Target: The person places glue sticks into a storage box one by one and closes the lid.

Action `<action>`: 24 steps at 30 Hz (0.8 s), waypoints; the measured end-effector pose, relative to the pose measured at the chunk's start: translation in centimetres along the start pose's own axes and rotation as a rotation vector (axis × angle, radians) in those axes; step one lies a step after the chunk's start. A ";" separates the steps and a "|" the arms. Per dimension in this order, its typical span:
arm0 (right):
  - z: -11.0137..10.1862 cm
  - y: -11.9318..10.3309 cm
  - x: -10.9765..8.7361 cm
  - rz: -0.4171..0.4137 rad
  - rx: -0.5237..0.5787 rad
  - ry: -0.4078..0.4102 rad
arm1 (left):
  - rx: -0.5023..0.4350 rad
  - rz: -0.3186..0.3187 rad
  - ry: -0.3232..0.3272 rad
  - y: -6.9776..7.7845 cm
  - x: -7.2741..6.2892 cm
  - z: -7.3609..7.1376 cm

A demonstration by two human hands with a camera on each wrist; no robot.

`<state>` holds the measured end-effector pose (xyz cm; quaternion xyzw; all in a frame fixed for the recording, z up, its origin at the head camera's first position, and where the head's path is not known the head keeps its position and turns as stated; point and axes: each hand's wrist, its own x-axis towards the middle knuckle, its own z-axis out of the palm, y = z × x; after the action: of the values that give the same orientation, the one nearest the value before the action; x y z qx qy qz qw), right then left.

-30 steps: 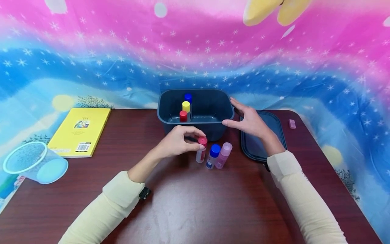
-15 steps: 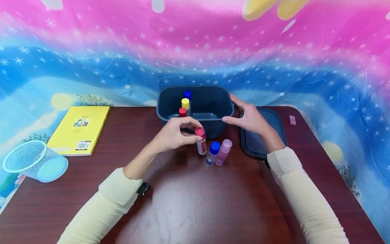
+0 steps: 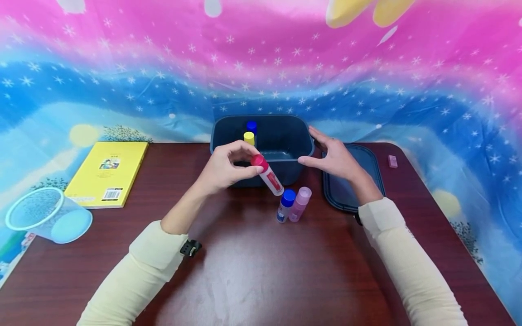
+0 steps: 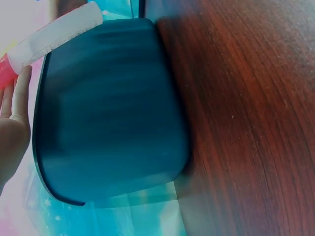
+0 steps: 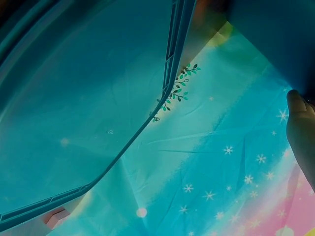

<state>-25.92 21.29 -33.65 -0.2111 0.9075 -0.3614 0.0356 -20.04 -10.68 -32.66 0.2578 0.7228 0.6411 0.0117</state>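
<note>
My left hand [image 3: 225, 166] pinches a red-capped glue stick [image 3: 272, 180] by its cap, holding it tilted in front of the dark storage bin [image 3: 269, 168]. In the left wrist view, the white barrel of the glue stick [image 4: 59, 35] crosses the bin's upper corner. My right hand [image 3: 336, 158] rests at the bin's right end, thumb at the front rim and fingers straight along the side. Inside the bin stand a blue-capped glue stick [image 3: 251, 127] and a yellow-capped one [image 3: 249, 137]. A blue-capped glue stick [image 3: 286, 206] and a pink glue stick [image 3: 300, 203] stand on the table.
The bin's dark lid [image 3: 359, 174] lies to the right, under my right wrist. A small pink eraser-like block [image 3: 392, 161] sits beyond it. On the left are a yellow book [image 3: 108, 174] and a light-blue mesh cup [image 3: 49, 215] on its side.
My left hand has lifted the red-capped glue stick off the table, up and left, tilting it. The hand now hides the red cap inside the bin. My right hand stays put.
</note>
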 end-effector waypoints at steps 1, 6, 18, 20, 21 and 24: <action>0.0 0.0 0.0 0.000 0.000 0.000 | -0.008 0.006 0.011 0.0 0.0 -0.1; 0.1 0.1 0.0 -0.004 -0.001 0.003 | -0.060 0.022 0.059 0.1 0.2 -0.4; 0.0 0.0 0.1 0.001 -0.007 0.003 | -0.341 0.005 0.138 0.9 0.5 -1.0; 0.0 0.0 0.1 0.002 -0.007 0.004 | -0.367 0.011 0.146 0.9 0.6 -1.0; 0.0 0.0 0.1 0.002 -0.008 0.005 | -0.376 0.016 0.151 0.9 0.7 -1.0; 0.0 0.0 0.1 0.002 -0.009 0.007 | -0.409 0.027 0.168 0.9 0.8 -1.1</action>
<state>-26.01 21.29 -33.62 -0.2091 0.9095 -0.3578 0.0320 -20.80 -11.29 -31.34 0.2056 0.5727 0.7935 -0.0052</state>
